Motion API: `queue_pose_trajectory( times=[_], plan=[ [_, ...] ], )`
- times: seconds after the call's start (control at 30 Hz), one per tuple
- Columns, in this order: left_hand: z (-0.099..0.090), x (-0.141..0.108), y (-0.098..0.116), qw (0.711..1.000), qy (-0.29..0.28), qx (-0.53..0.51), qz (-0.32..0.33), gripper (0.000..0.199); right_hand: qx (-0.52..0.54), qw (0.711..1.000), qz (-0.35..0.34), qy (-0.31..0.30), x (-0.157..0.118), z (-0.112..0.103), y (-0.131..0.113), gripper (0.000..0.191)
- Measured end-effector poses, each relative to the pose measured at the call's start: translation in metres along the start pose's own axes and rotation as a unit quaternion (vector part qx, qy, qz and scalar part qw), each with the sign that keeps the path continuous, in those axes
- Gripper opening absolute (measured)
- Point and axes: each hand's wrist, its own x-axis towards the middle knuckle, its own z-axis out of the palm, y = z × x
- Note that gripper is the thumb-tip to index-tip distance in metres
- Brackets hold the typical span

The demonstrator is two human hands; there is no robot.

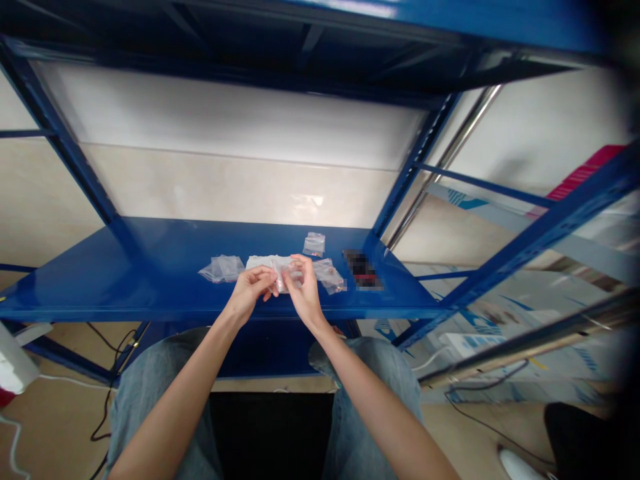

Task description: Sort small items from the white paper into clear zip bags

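Both hands meet over the front of a blue metal shelf (165,267). My left hand (250,288) pinches the left edge of a small clear plastic bag (281,275). My right hand (304,285) grips the same bag from the right, thumb toward its middle; what the bag contains is too small to make out. Behind the hands lies something white and flat (257,261), partly covered. A loose stack of clear bags (223,268) rests to the left. More clear bags (328,273) lie just right of my right hand, and another small bag (315,244) sits farther back.
A dark phone-like object (361,268), partly pixelated, lies on the shelf's right side. Blue uprights (417,163) and an upper shelf (300,40) frame the space. Boxes (500,320) stand to the right. Cables (107,407) run along the floor at left.
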Motion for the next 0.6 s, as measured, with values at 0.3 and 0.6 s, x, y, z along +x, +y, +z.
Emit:
queue_pose_trajectory(
  times=[0.3,0.6],
  plan=[
    [-0.005,0.004,-0.003,0.999,0.003,0.01,0.043,0.024,-0.163,0.966,-0.195,0.042,-0.017,-0.001,-0.025,0.011],
    [-0.005,0.004,-0.005,0.997,-0.012,0.045,0.054,0.025,-0.132,0.974,-0.181,0.012,-0.014,0.003,-0.021,0.008]
  ],
)
